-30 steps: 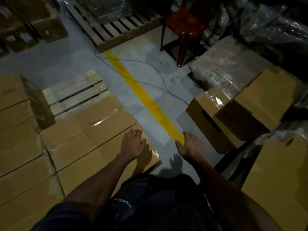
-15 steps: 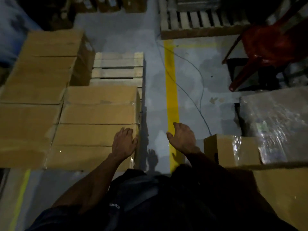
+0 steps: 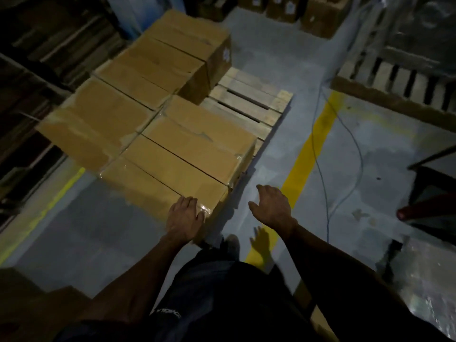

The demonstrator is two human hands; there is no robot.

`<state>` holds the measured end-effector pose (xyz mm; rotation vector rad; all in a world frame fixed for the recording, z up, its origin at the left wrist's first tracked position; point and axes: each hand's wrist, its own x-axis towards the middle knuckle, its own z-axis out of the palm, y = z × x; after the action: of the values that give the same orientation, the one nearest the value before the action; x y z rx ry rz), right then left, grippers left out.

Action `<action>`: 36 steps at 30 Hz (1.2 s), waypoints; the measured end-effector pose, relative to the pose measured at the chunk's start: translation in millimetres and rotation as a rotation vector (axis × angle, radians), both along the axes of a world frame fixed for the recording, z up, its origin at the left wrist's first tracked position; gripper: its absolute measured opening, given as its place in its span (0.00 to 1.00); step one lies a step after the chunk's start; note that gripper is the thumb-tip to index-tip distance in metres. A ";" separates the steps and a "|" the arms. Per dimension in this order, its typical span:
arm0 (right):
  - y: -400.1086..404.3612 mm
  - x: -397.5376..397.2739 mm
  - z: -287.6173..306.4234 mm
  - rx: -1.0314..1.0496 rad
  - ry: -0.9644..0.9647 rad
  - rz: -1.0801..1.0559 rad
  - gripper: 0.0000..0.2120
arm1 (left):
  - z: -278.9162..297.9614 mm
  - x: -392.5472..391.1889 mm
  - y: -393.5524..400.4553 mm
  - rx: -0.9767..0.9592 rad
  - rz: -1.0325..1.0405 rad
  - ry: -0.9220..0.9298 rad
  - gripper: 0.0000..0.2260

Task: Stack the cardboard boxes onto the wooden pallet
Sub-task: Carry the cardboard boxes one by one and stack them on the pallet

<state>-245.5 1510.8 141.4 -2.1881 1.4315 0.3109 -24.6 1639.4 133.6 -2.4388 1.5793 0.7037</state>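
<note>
— Several cardboard boxes point(image 3: 158, 114) packed side by side on the wooden pallet point(image 3: 249, 104), covering all but its far right corner at about 1 o'clock. Taller at the back row, lower at the front.

— And around them?

— Grey floor point(image 3: 103, 218) underneath, crossed by a yellow line point(image 3: 308, 154) running from 1 o'clock down toward 6. Thin cable point(image 3: 325, 183) trailing just right of that line. Second pallet point(image 3: 394, 80) at 2 o'clock, well apart from the first. More boxes point(image 3: 281, 8) lined up at 12 o'clock, too dark to read.

— Nearest box?

— Front box point(image 3: 172, 176), taped along its seam, sitting at the pallet's near corner, around 11 o'clock from the body.

— Hands?

— Left hand point(image 3: 184, 218) flat on the near corner of that box, palm down, fingers lying close together, gripping nothing. Right hand point(image 3: 271, 206) hanging over the floor at 1 o'clock, apart from the box, fingers loosely spread, empty. Shadow of it point(image 3: 261, 239) cast on the yellow line below.
</note>
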 end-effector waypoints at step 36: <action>-120.4 131.0 -304.6 -0.117 -0.041 0.967 0.43 | -301.7 -36.4 34.3 -0.086 1.226 0.116 0.38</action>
<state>-114.5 1390.4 -163.2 -2.8159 0.2687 0.4992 -61.0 1673.7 -168.1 -3.2927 -0.0846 0.8886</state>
